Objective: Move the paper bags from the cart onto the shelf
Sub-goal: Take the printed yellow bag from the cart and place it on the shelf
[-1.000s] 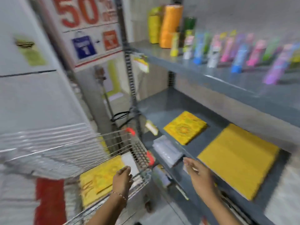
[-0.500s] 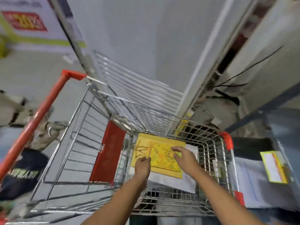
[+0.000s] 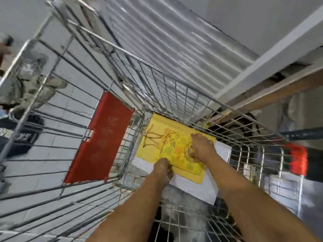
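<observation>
A flat yellow paper bag (image 3: 167,145) with a gold pattern and cord handles lies on the floor of the wire cart (image 3: 174,88), on top of a white sheet (image 3: 197,187). My left hand (image 3: 162,169) pinches the bag's near edge, fingers closed on it. Resting on the bag's right part, beside a dark round emblem, my right hand (image 3: 203,148) has its fingers spread and bent. Both forearms reach down into the cart from the bottom of the view. The shelf is out of view.
The cart's red child-seat flap (image 3: 101,137) stands left of the bag. A red corner bumper (image 3: 297,161) marks the cart's right side. A white corrugated panel (image 3: 174,41) and a white frame rise behind the cart. A dark bundle lies on the floor at far left.
The view swung from the shelf down into the cart. Both hands went from hovering by the shelf to lying on the yellow bag, and have closed in on it.
</observation>
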